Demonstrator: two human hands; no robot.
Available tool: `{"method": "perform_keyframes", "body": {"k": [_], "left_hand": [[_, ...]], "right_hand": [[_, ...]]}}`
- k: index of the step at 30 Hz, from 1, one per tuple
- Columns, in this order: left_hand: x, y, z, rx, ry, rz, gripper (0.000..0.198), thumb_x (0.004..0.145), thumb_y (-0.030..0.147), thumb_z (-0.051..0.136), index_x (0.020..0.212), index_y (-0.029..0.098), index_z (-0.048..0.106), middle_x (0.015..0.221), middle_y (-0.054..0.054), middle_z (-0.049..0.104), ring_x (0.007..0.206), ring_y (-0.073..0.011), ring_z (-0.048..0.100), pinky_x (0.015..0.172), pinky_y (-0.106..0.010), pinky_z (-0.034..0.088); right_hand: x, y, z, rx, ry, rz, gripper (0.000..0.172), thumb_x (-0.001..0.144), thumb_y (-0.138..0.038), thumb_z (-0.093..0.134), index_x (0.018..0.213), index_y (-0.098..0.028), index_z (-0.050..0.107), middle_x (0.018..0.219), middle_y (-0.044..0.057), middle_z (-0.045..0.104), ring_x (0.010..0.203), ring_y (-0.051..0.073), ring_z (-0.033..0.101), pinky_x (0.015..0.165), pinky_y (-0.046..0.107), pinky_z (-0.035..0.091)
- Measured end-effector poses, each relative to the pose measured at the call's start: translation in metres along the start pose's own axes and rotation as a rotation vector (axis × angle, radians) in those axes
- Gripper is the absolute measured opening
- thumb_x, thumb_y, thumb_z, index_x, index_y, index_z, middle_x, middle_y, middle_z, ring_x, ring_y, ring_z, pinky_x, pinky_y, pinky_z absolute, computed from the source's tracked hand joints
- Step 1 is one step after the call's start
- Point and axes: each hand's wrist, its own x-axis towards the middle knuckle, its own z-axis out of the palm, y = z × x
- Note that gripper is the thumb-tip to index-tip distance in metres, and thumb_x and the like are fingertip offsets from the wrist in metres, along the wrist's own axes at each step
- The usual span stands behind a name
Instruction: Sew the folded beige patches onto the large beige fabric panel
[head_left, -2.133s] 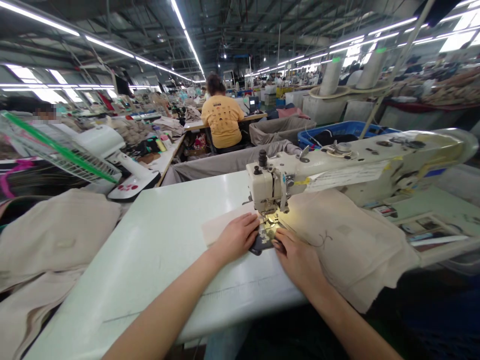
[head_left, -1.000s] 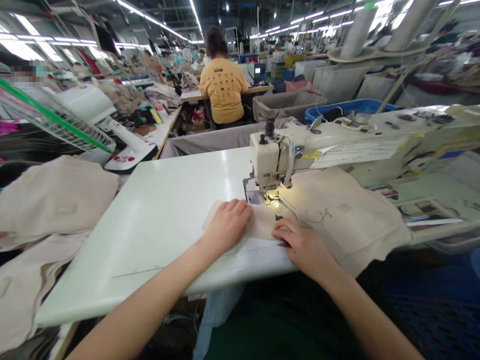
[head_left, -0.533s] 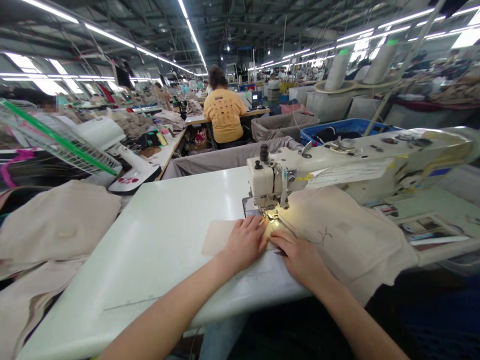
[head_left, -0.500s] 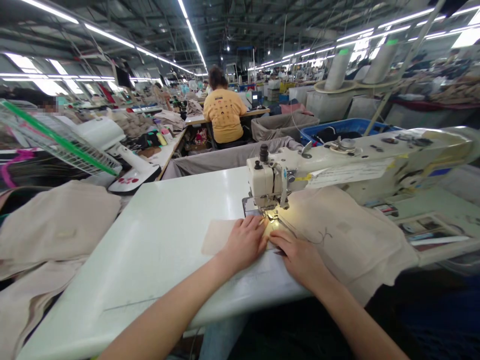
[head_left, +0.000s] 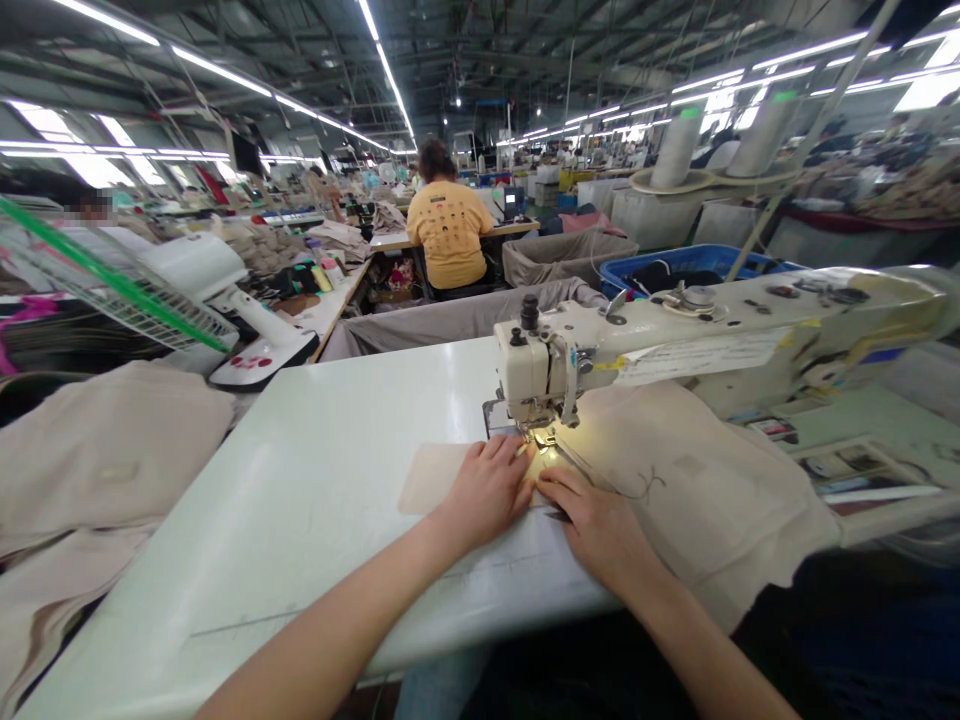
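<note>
Under the lit needle area of a white sewing machine (head_left: pixel 529 375) lies a large beige fabric piece (head_left: pixel 697 500), spread to the right and hanging over the table's front edge. My left hand (head_left: pixel 491 485) is just left of the presser foot (head_left: pixel 541 438), fingers together and closed on the fabric by the needle. A small flat beige piece (head_left: pixel 431 478) extends left from beneath that hand. My right hand (head_left: pixel 600 525) pinches the fabric's near edge in front of the foot. Something dark and pointed (head_left: pixel 559 514) shows under its fingers; its kind is unclear. Dark thread ends (head_left: pixel 651 485) lie on the fabric.
A stack of beige fabric pieces (head_left: pixel 105 450) stands left of the white table (head_left: pixel 300 480), near a white fan (head_left: pixel 217 280). Thread cones (head_left: pixel 675 150) stand behind the machine, above a blue basket (head_left: pixel 667 262). A person in a yellow shirt (head_left: pixel 448 230) sits ahead.
Both hands stay almost in place at the needle. The view has shifted very slightly; the fabric shows hardly any movement.
</note>
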Motion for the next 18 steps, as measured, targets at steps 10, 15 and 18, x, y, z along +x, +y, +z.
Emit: {"method": "perform_keyframes", "body": {"k": [10, 15, 18], "left_hand": [[-0.003, 0.000, -0.004, 0.001, 0.005, 0.047, 0.036, 0.102, 0.034, 0.044, 0.133, 0.020, 0.054, 0.134, -0.014, 0.058, 0.121, -0.0296, 0.053, 0.093, -0.045, 0.047], [-0.020, 0.011, 0.000, -0.031, -0.032, 0.132, 0.031, 0.098, 0.021, 0.048, 0.128, 0.016, 0.057, 0.130, -0.012, 0.062, 0.119, -0.0281, 0.057, 0.095, -0.042, 0.052], [-0.026, 0.012, 0.002, -0.106, 0.003, 0.203, 0.031, 0.098, 0.018, 0.047, 0.127, 0.013, 0.058, 0.126, -0.012, 0.065, 0.116, -0.0271, 0.059, 0.095, -0.041, 0.055]], "right_hand": [[0.002, -0.002, -0.006, -0.003, 0.010, 0.001, 0.052, 0.082, 0.001, 0.042, 0.121, -0.023, 0.067, 0.130, 0.006, 0.067, 0.105, 0.019, 0.069, 0.087, 0.027, 0.056], [-0.009, -0.001, -0.002, 0.001, 0.008, -0.022, 0.057, 0.081, 0.002, 0.041, 0.128, -0.019, 0.064, 0.136, 0.008, 0.065, 0.105, 0.020, 0.070, 0.091, 0.031, 0.056], [-0.013, -0.001, -0.002, 0.008, 0.002, -0.019, 0.056, 0.083, 0.002, 0.040, 0.129, -0.018, 0.064, 0.137, 0.008, 0.064, 0.104, 0.020, 0.070, 0.091, 0.031, 0.056]]}}
